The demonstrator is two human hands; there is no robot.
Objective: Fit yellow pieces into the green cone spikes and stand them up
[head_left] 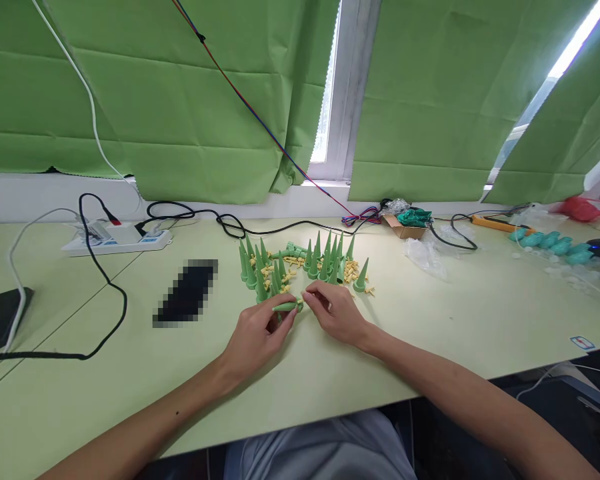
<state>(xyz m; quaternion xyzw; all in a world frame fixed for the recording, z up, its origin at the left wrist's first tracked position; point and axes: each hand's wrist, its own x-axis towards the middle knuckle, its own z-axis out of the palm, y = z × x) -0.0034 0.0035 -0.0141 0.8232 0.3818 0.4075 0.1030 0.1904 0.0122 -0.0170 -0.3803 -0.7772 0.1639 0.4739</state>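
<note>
Just below the frame's centre, my left hand (pixel 258 328) pinches a sideways green spiked cone (pixel 283 307) while my right hand (pixel 339 313) curls beside its base, whether pinching anything I cannot tell.

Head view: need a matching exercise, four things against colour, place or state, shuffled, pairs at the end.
Column 1
1. Left hand
2. Power strip
3. Small box
4. Small scattered pieces

Column 2
a. brown, with a crinkled green item at its top
b. holding a green cone on its side
c. yellow, among upright green cones
d. white, at the back left of the table

Pairs: 1-b, 2-d, 3-a, 4-c
</note>
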